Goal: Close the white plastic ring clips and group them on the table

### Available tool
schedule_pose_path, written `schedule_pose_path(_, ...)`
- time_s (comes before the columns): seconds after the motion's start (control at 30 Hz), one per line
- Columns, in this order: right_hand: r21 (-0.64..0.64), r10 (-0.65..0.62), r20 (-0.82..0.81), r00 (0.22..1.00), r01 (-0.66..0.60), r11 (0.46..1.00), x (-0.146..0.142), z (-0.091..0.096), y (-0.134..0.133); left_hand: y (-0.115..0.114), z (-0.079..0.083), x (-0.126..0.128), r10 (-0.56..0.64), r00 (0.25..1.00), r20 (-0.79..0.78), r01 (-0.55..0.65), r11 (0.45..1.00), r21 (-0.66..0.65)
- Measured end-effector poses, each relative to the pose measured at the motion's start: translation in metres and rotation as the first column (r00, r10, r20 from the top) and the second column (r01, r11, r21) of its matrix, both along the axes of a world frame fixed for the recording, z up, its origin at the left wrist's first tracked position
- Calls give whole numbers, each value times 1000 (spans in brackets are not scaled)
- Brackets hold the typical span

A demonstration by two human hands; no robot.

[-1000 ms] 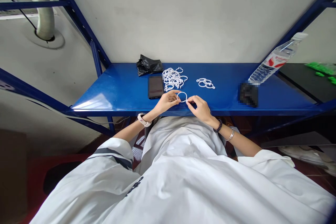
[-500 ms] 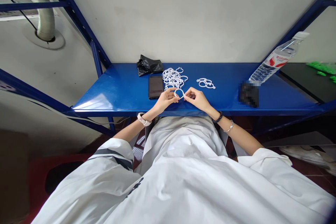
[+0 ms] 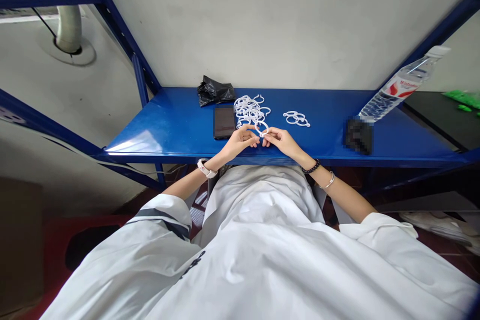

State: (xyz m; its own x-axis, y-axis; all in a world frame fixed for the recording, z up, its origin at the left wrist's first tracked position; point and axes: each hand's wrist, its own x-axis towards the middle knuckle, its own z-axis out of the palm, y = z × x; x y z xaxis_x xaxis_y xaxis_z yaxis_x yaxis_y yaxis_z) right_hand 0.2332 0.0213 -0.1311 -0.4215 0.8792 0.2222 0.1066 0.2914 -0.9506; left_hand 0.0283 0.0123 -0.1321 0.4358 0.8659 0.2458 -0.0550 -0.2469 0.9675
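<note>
A white plastic curtain ring (image 3: 261, 135) is upright between my hands, over the front part of the blue table (image 3: 180, 132). My left hand (image 3: 241, 142) is closed, its fingertips pinching the ring's left side and lower edge. At the lower right, the thumb and fingers of my right hand (image 3: 283, 142) grip the same ring near its small end. Just behind my left hand lies a tangled pile of white curtain rings (image 3: 248, 110). Several more rings (image 3: 296, 119) overlap in a small group beyond my right hand.
A dark phone (image 3: 224, 122) lies left of the pile, with a crumpled black plastic bag (image 3: 215, 92) behind it. To the right are a water bottle (image 3: 397, 87) and a blurred black object (image 3: 358, 136). Blue metal posts (image 3: 123, 30) frame the table against the wall.
The ring has turned between my fingers, and its small end has moved to the bottom. My right fingers have shifted round it. The view has moved slightly.
</note>
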Motion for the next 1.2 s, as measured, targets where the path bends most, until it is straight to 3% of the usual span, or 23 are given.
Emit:
schedule_pose_path(0.27, -23, 43, -13, 999, -43, 999, 3, 4, -3, 1, 2, 2, 0, 1000, -17, 0, 1000, 16)
schedule_pose_path(0.67, -24, -13, -51, 999, 12, 1000, 1, 1, -4, 9, 2, 21, 35, 999, -17, -36, 998, -53)
schedule_pose_path(1.2, 11, -89, -96, 991, 91, 996, 4, 1, -6, 0, 8, 16, 29, 999, -25, -31, 996, -81)
